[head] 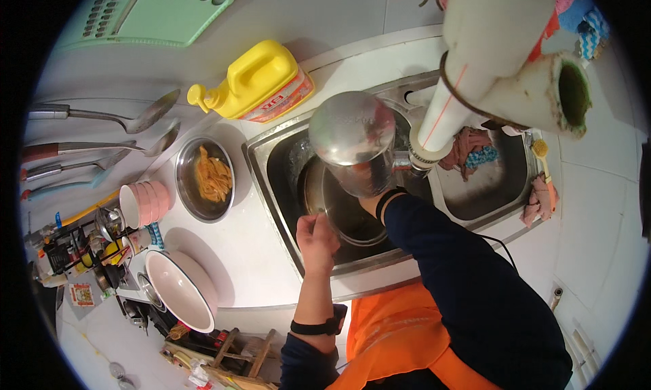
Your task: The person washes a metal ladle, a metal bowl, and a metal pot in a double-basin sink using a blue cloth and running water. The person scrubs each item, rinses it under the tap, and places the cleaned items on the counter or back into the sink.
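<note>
A round metal pan sits in the larger basin of a steel double sink. At the near left of the pan, my left hand has its fingers curled and appears to grip the rim. My right hand reaches over the basin. Most of it is hidden by a shiny steel cylinder, so its grasp cannot be seen. The faucet is partly visible just right of the cylinder. Clear plastic shows at the basin's far left.
White pipes hang low over the sink. Crumpled cloths lie in the right basin. On the counter are a yellow jug, a steel bowl of orange-brown food strips, stacked pink bowls and a white basin.
</note>
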Motion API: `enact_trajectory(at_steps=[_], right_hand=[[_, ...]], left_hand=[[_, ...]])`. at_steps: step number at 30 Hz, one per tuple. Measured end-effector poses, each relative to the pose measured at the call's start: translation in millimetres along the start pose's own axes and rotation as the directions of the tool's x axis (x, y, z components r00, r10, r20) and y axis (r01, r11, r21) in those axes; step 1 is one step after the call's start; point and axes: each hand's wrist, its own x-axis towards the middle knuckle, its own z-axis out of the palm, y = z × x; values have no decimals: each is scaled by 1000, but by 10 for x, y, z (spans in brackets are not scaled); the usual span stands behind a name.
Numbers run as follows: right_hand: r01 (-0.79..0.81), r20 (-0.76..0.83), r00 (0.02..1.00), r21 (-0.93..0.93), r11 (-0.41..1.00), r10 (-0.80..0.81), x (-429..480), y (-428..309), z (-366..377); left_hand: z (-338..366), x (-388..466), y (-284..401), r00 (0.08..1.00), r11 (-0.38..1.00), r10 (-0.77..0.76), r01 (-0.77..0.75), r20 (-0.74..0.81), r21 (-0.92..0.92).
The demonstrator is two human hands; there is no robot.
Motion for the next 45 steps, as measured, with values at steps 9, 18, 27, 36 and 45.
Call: enact_trajectory(at_steps=[9, 18, 27, 36, 45], right_hand=[[253, 67, 963, 127, 959, -263, -79, -911, 16], [-108, -112, 986, 134, 985, 123, 314, -422, 162], [248, 44, 968, -38, 968, -246, -116, -845, -61], [-115, 4, 993, 228, 967, 117, 22, -904, -74], [24, 18, 1000, -113, 993, -22, 45, -659, -374]], left_hand=[[-226, 118, 36, 999, 999, -29, 28, -24, -39], [-419, 113, -73, 993, 984, -35, 15, -113, -175], [-272, 18, -50, 993, 985, -73, 57, -95, -161], [-531, 57, -205, 989, 972, -44, 10, -141, -234], [-539, 58, -177, 990, 982, -49, 23, -130, -189]])
